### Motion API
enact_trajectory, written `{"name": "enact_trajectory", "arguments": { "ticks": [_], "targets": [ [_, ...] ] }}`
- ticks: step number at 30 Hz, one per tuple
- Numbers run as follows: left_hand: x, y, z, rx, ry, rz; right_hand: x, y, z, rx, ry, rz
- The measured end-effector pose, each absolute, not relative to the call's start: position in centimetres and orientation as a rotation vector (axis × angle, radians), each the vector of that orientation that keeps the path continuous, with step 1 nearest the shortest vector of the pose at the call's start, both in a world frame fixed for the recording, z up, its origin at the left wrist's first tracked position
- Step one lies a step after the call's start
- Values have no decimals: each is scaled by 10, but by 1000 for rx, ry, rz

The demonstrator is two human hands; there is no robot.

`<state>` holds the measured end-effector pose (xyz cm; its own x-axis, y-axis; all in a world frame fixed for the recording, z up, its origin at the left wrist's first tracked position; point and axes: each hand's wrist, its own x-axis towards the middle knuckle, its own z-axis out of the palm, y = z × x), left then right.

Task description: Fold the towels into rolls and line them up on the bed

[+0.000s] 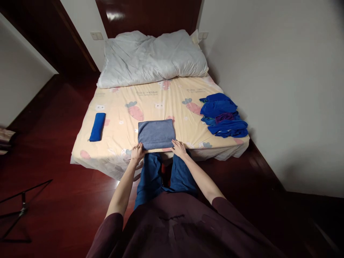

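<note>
A grey-blue towel (pixel 156 134) lies as a flat rectangle on the bed near its front edge. At its near left corner my left hand (pixel 137 152) has its fingers closed on the cloth. My right hand (pixel 178 147) grips the near right corner in the same way, thumb towards the middle. Farther left rests a narrow, neatly folded blue towel (pixel 97 127), apart from both hands. On the right side of the bed is a loose pile of blue cloths (pixel 223 114) with a purple one among them.
The bed (pixel 120 132) has a yellow sheet with carrot prints. A bunched white quilt (pixel 156 57) lies against the dark headboard (pixel 150 16). A wall (pixel 282 89) stands on the right. Black metal stand legs (pixel 23 206) are on the red floor at lower left.
</note>
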<state>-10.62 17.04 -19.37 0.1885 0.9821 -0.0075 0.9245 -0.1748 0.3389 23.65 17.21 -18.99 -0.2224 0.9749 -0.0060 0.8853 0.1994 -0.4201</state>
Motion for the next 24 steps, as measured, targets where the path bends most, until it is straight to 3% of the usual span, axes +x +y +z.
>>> {"name": "enact_trajectory", "arguments": {
  "ticks": [12,24],
  "targets": [
    [-100,192,-184,2073,1841,390,219,203,-189,-1829,-2085,514],
    [-134,157,-197,1770,1750,799,267,177,-214,-1579,-1674,783]
  ]
}}
